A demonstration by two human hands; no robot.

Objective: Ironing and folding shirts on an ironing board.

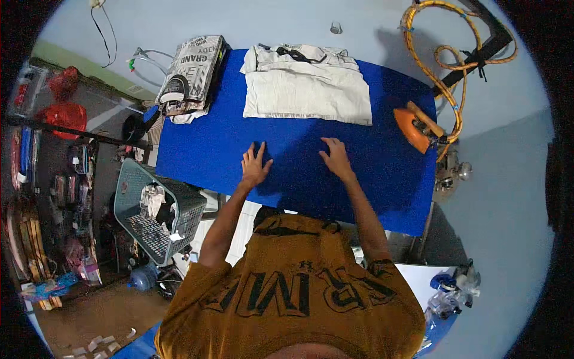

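My left hand (255, 165) is over the near half of a blue-covered table (296, 157), fingers spread and holding nothing. To its right, my right hand (335, 155) hovers over or rests on the same cover, also with bare, parted fingers; contact cannot be told. Beyond both hands lies a white garment (307, 92), folded into a wide rectangle, with a dark strip near its far edge. An orange clothes iron (415, 128) with a wooden handle lies at the table's right side, nearer my right hand than my left.
A stack of folded printed clothes (193, 72) with a cap-like item on it occupies the far left corner. Left of the table a grey-green plastic basket (188, 211) holds some cloth. A yellow hose or cord (459, 107) hangs by the iron. Packed shelves (54, 179) line the left.
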